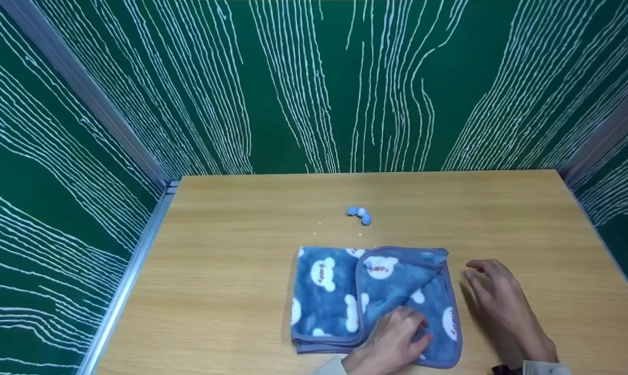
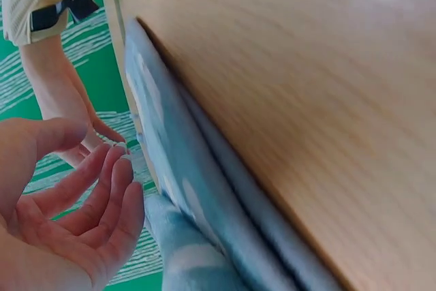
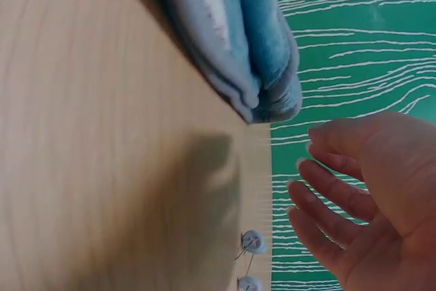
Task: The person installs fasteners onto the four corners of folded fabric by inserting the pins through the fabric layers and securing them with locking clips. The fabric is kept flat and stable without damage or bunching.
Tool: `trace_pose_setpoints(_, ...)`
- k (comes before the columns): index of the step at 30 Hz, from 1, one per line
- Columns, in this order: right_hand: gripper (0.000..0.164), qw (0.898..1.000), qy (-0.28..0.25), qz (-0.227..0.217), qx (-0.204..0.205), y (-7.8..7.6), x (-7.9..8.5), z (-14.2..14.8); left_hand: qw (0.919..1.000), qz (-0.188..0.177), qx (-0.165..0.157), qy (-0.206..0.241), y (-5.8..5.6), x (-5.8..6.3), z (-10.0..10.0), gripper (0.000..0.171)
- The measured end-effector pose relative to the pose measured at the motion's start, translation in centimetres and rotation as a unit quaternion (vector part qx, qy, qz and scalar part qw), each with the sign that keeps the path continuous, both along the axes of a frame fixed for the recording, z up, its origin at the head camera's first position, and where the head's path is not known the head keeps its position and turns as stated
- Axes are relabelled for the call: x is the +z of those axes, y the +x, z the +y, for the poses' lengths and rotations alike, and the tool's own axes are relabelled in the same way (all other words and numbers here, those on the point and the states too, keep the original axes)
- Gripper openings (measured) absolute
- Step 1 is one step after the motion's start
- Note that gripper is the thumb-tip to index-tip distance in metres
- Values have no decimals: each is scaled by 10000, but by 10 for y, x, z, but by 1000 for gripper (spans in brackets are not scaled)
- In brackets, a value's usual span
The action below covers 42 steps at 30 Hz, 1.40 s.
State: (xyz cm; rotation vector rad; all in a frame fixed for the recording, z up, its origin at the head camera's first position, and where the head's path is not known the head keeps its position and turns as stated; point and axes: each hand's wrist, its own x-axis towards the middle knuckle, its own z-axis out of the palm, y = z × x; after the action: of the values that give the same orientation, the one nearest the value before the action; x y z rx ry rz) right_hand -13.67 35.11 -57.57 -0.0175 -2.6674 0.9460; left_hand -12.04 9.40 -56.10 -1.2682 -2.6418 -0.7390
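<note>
A patterned blanket [image 1: 373,294] in partly folded state on a wooden table [image 1: 214,271], near the side at which the person sits or stands. The left portion forms a compact layered block, its bound edges stacked at the near side. Over the right portion, a flap [image 1: 389,289] lies turned back on a slant, so that its edge crosses the lower panel diagonally; the far right corner stands out slightly from the outline. The folding is judged to be well advanced but incomplete: the main layers are in place, while the slanted flap and the uneven right side appear to be left for squaring.

The left hand [image 1: 392,338] is poised at the near part of the blanket, its fingers loosely bent, the thumb apart and nothing between them; whether any fingertip touches the cloth cannot be told with certainty. The right hand [image 1: 501,297] is held off the blanket's right side, half open with relaxed, curved fingers, grasping nothing and casting a shadow on the tabletop. Beyond the blanket lie small blue rounded pieces [image 1: 361,212], untouched by either hand. Green, white-lined panels [image 1: 272,140] enclose the table.
</note>
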Motion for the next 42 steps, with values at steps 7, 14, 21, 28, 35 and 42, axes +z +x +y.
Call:
trace_pose_setpoints(7, 26, 9992, 123, 318, -212, -1, -7, 7, 9974, 61, -315, -643, 8, -3, 2, 24)
trace_pose_setpoints(14, 32, 9979, 381, 320, -420, -3, -10, 12, 9914, -199, -841, -984, 8, -6, 2, 39)
trace_pose_setpoints(21, 31, 9968, 383, -225, -666, -2, -14, 17, 9861, -313, -1165, -1141, 8, -13, 0, 33)
trace_pose_setpoints(28, 23, 9966, 407, -280, -660, -3, -19, 20, 9847, -250, -1242, -1199, 8, -17, -1, 23)
trace_pose_setpoints(35, 22, 9961, 287, -438, -710, -3, -21, 19, 9826, -124, -1233, -1385, 8, -19, 3, 15)
trace_pose_setpoints(42, 13, 9975, 354, 159, -583, -1, -21, 19, 9859, -253, -999, -1316, 7, -20, 5, 7)
